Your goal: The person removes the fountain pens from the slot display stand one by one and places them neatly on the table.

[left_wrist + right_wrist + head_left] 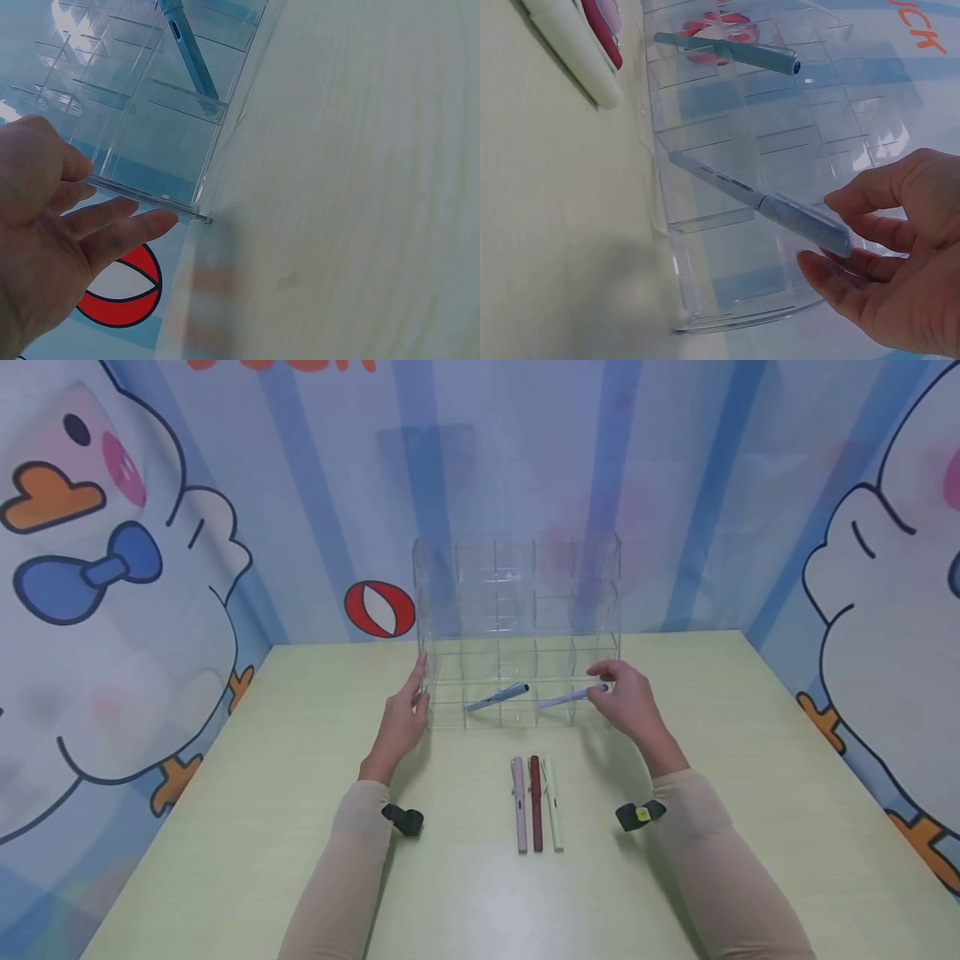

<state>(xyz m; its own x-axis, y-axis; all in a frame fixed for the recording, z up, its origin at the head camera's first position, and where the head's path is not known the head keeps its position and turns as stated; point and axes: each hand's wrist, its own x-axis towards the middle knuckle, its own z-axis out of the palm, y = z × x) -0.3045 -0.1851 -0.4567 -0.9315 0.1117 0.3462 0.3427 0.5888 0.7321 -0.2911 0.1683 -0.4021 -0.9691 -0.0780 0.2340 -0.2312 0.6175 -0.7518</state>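
Observation:
A clear acrylic organizer (480,664) with rows of compartments stands at the back of the table. Against its left side rests my left hand (402,725), fingers fairly straight along the panel's edge. A blue pen (498,697) leans in a front compartment, cap end up. Farther right, a pale lavender-blue pen (727,186) slants in another front compartment. My right hand (907,247) is at this pen's cap end, with the thumb and fingers apart on either side of it; firm contact is hard to make out.
In front of the organizer lie a lilac pen (520,806), a dark red pen (536,802) and a pale green pen (553,806), side by side on the table (247,827). A printed cartoon backdrop (322,510) stands behind the table.

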